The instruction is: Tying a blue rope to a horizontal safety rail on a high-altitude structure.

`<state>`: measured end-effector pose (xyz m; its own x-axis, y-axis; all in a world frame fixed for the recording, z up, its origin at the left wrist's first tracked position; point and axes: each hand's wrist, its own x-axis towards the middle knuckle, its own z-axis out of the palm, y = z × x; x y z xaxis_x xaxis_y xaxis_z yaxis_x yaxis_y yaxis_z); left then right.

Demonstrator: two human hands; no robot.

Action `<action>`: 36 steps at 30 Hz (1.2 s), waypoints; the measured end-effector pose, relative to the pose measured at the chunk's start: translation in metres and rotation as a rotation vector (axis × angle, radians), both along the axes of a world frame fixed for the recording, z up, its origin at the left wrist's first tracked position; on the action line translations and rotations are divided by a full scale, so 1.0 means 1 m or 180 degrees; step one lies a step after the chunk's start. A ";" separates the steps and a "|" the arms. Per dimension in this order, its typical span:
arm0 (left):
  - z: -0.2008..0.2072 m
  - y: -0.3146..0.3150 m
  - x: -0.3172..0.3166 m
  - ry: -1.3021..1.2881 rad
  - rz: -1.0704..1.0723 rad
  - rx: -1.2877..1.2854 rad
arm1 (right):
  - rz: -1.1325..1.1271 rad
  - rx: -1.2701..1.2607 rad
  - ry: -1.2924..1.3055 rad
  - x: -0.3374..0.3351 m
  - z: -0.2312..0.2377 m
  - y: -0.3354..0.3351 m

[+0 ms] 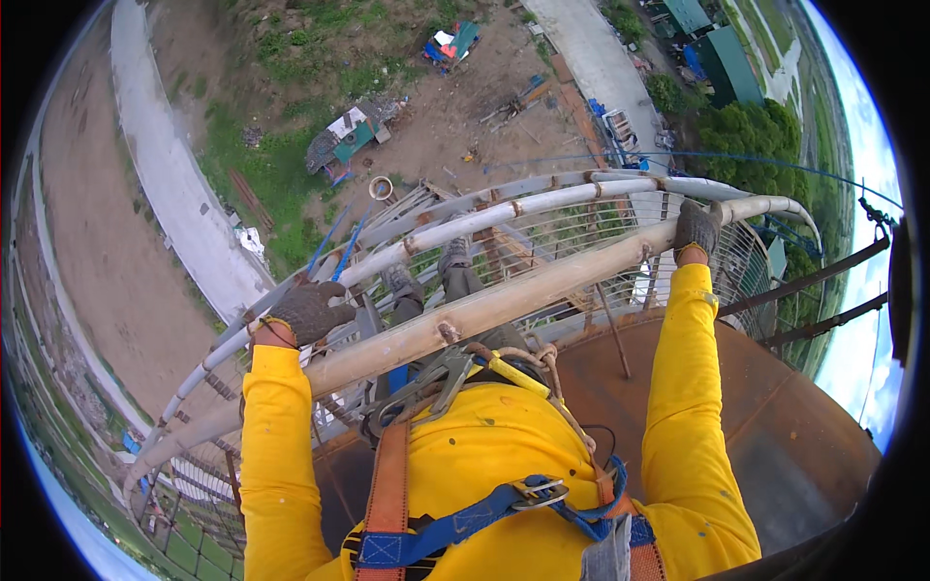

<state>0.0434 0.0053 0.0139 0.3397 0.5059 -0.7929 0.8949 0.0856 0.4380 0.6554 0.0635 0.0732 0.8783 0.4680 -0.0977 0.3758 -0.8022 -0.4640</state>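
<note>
My left hand (308,312), in a dark grey knit glove, is closed on the outer pale pipe rail (465,223) at the left; its fingertips are partly hidden. On the right, my right hand (697,229), gloved alike, wraps over the thick near pipe (484,305), which slopes up across my front. Below that pipe, a large metal safety hook (448,380) lies at my waist beside a brown rope with a yellow sleeve (518,376). Blue and orange harness straps (436,531) cross my yellow shirt. My boots (455,254) stand past the near pipe, over the barred walkway.
A curved rusty steel surface (775,416) lies at my right. Grating bars (542,228) show between the rails, with the ground far below. Blue ropes (351,242) hang by the outer rail. Dark steel bars (814,276) and a chain (872,211) are at the far right.
</note>
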 end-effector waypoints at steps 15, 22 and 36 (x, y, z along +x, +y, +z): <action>-0.017 0.013 0.004 0.0047 -0.0007 -0.0202 | -0.0050 -0.0023 -0.0278 0.024 -0.024 0.005; -0.027 0.010 0.002 0.0010 -0.0192 -0.0156 | 0.0036 -0.0489 -0.0824 -0.074 0.011 0.004; -0.022 0.011 0.009 0.0032 -0.0157 -0.0197 | 0.0464 -0.0725 -0.0876 -0.046 -0.004 0.004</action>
<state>0.0527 0.0160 -0.0081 0.3548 0.4385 -0.8257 0.9030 0.0680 0.4241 0.6096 0.0672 0.0688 0.8120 0.5834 0.0165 0.5792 -0.8020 -0.1459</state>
